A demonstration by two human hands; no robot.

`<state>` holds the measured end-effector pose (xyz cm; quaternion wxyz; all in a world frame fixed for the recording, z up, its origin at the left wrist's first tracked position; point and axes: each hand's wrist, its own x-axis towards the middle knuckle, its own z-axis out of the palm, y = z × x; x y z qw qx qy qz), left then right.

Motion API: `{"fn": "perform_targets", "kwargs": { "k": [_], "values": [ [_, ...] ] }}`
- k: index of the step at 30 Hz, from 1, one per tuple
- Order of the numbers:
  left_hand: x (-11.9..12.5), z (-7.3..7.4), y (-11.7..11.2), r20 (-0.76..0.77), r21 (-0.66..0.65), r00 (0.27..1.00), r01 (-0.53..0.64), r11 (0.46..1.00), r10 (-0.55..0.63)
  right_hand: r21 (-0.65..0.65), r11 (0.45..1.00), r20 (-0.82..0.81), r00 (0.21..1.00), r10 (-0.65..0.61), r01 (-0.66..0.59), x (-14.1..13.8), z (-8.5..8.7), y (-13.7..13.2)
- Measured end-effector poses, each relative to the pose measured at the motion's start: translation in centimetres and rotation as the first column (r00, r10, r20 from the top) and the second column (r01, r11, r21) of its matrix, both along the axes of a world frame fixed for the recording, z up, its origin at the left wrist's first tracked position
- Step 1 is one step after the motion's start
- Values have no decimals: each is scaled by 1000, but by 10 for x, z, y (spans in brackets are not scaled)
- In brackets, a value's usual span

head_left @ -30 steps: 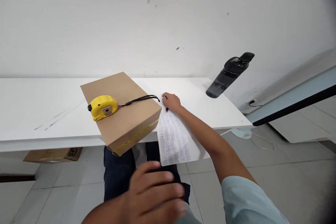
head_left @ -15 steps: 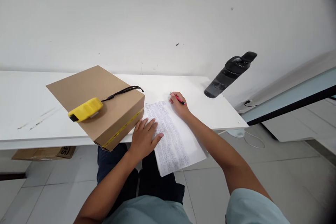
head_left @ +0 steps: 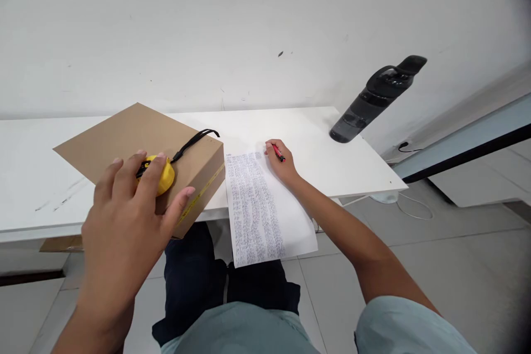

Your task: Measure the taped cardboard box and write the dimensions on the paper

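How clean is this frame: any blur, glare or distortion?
Head view: soft even light, no glare; bottle looks tilted, likely wide-lens distortion; dark vignette down the right edge; left hand on the tape slightly blurred; right hand with pen sharp; sheet writing unreadable.

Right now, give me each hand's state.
Left hand: open, fingers spread over the yellow tape measure on the cardboard box.
Right hand: closed on the red pen.

Open tabletop (head_left: pixel 307 133) between sheet (head_left: pixel 286 215) and bottle (head_left: pixel 375 97) is passable — cardboard box (head_left: pixel 124 133) blocks the left-centre, wall (head_left: pixel 207 22) closes the rear
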<state>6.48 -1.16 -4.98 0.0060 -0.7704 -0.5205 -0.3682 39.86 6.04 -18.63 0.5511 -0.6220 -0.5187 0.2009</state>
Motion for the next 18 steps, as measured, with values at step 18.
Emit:
{"fn": "perform_targets", "kwargs": {
  "k": [18],
  "values": [
    [-8, -14, 25, -161, 403, 984, 141, 904, -82, -74, 978, -227, 951, -208, 196, -17, -15, 16]
  ]
}}
